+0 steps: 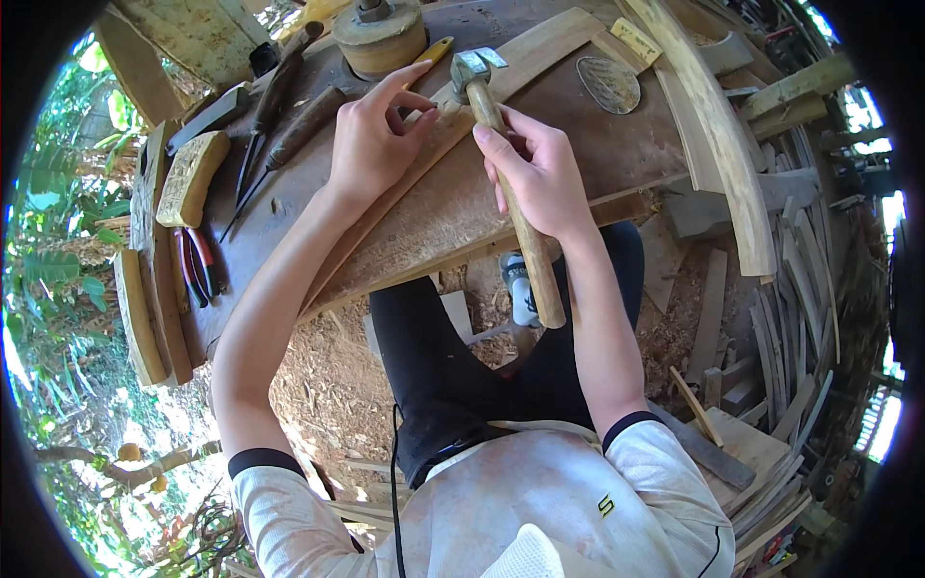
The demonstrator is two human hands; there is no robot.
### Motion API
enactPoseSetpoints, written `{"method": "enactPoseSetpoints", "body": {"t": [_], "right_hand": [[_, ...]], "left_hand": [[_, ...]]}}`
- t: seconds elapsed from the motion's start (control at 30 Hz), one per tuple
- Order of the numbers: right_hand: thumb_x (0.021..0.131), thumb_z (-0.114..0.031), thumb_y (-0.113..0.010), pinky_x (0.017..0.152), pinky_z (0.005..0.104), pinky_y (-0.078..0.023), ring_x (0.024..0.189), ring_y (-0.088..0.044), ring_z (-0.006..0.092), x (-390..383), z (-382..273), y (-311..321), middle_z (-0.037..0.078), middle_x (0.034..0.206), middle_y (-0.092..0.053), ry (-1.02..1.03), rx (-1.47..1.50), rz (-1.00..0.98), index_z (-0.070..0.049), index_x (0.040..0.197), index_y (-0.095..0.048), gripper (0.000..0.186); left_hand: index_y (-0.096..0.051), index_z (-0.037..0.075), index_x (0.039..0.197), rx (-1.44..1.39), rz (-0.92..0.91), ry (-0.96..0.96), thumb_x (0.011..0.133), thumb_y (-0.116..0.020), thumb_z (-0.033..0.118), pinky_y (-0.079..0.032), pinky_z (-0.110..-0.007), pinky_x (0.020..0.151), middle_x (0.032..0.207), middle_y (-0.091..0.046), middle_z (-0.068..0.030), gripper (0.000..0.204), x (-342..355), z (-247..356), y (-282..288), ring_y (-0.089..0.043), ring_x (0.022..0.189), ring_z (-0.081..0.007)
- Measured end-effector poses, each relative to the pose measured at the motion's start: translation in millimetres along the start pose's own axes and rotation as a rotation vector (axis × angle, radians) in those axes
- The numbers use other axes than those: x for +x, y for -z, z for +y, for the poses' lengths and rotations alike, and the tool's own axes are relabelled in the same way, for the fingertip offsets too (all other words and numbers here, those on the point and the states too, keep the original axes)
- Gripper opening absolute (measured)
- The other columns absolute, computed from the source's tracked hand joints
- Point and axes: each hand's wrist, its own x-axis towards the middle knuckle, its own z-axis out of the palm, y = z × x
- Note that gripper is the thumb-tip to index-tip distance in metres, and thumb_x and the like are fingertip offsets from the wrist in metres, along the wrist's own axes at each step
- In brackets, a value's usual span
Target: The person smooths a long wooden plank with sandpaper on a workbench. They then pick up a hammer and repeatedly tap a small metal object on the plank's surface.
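My right hand (533,171) is wrapped round the wooden handle of a claw hammer (528,246), with its metal head up over the bench and the handle's end hanging toward my lap. Just left of the hammer head, my left hand (378,144) is held in a pinch above a long wooden strip (525,69). Whatever lies between its thumb and fingertips is too small to make out. The strip runs slantwise across the brown workbench (617,135). Beyond my left fingertips lies a yellow-handled tool (438,50).
On the left are red-handled pliers (197,265), a curved wood block (193,178) and dark-handled tools (299,125). A round wooden piece with a bolt (381,39) stands at the back. An oval disc (609,85) and a long curved timber (718,125) lie right. Wood scraps (800,270) are stacked beyond.
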Motion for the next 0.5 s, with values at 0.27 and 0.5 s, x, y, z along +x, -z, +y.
{"method": "enactPoseSetpoints", "body": {"t": [0.27, 0.5], "right_hand": [[0.107, -0.028, -0.065, 0.045, 0.0248, -0.043, 0.049, -0.053, 0.0063, -17.0, -33.9, -9.5, 0.000, 0.067, -0.057, 0.048, 0.120, 0.011, 0.004, 0.120, -0.068, 0.034], [0.107, -0.027, -0.064, 0.044, 0.0250, -0.042, 0.048, -0.055, 0.0073, -17.5, -40.8, -14.3, 0.001, 0.068, -0.059, -0.047, 0.080, -0.073, 0.004, 0.125, -0.067, 0.036]], "left_hand": [[-0.063, 0.014, 0.143, 0.053, -0.043, -0.006, 0.085, -0.079, 0.010, -0.052, -0.031, 0.055, 0.092, -0.080, -0.0017, 0.061, 0.5, 0.8, 2.2, -0.062, 0.053, -0.0155], [-0.063, 0.014, 0.142, 0.058, -0.021, -0.018, 0.085, -0.079, 0.014, -0.053, -0.032, 0.056, 0.090, -0.080, -0.0018, 0.059, -0.2, -0.8, 0.5, -0.062, 0.052, -0.0166]]}}
